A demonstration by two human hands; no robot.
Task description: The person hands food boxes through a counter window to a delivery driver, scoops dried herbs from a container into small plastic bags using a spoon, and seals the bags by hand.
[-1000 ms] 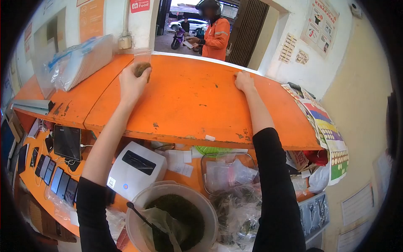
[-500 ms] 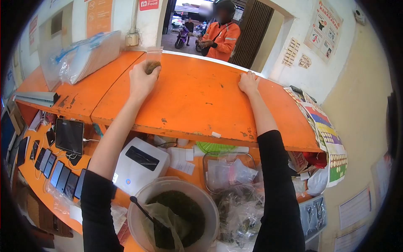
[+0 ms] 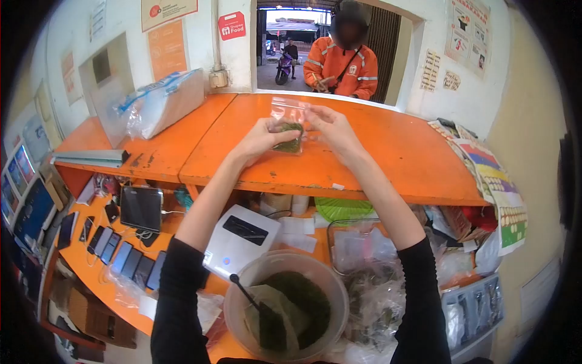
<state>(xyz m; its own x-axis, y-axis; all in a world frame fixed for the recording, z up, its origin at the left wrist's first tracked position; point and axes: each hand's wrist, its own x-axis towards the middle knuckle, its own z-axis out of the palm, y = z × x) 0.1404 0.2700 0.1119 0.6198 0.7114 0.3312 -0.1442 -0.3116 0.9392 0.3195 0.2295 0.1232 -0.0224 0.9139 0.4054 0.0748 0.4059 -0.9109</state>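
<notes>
Above the orange counter, my left hand [image 3: 267, 138] grips a small clear zip bag [image 3: 287, 110] by its lower part. Green chopped contents [image 3: 290, 144] fill the bottom of the bag. My right hand [image 3: 332, 127] pinches the bag's upper right edge near the zip strip. Below the counter, between my forearms, stands a round translucent tub [image 3: 337, 303] of dark green chopped stuff. A black-handled utensil [image 3: 244, 290] and a clear plastic bag [image 3: 297, 315] rest in that tub.
A person in an orange jacket [image 3: 339, 64] stands beyond the orange counter [image 3: 376, 164]. A stack in plastic wrap [image 3: 167, 103] sits on its left end. Underneath are a white printer-like box [image 3: 239, 239], several phones [image 3: 124, 258], a tablet [image 3: 140, 208] and a wire basket [image 3: 333, 242].
My left hand has moved right and nearer with the zip bag. My right hand has left the counter's far edge and come over to the bag. The view has shifted, and the jacketed person appears closer.
</notes>
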